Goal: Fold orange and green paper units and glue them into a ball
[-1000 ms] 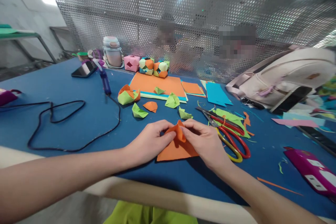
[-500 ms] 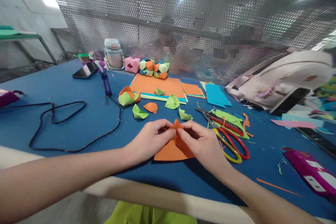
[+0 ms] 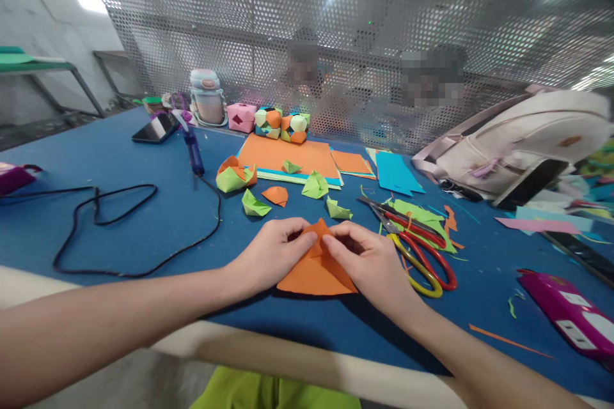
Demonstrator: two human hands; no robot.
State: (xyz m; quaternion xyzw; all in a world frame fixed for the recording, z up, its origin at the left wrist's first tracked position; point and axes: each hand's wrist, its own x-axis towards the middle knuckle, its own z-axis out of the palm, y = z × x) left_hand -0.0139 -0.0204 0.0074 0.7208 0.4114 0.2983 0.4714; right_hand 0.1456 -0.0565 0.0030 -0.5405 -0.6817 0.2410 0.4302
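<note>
Between my two hands is an orange sheet of paper (image 3: 314, 276), partly folded, its pointed end facing away from me and its wide edge towards me. My left hand (image 3: 274, 250) pinches the left side near the point, thumb on top. On the right side my right hand (image 3: 367, 262) grips the same paper, also with its thumb on top; the fingers of both hands are partly hidden beneath. Just beyond lie folded green pieces (image 3: 315, 185) and a small orange folded piece (image 3: 275, 195). Two pairs of scissors (image 3: 422, 262), with red and yellow handles, rest right of my right hand.
A glue gun (image 3: 193, 150) stands at the left, its black cord (image 3: 139, 273) looping over the blue table. Stacked orange paper (image 3: 288, 156), paper cubes (image 3: 281, 126) and a bottle (image 3: 208, 99) are further back. At right are a backpack (image 3: 522, 134) and a purple power strip (image 3: 568, 313).
The orange paper's wide edge has spread slightly to the left and its folded layers show more. My thumbs have shifted a little on it; both hands keep their hold.
</note>
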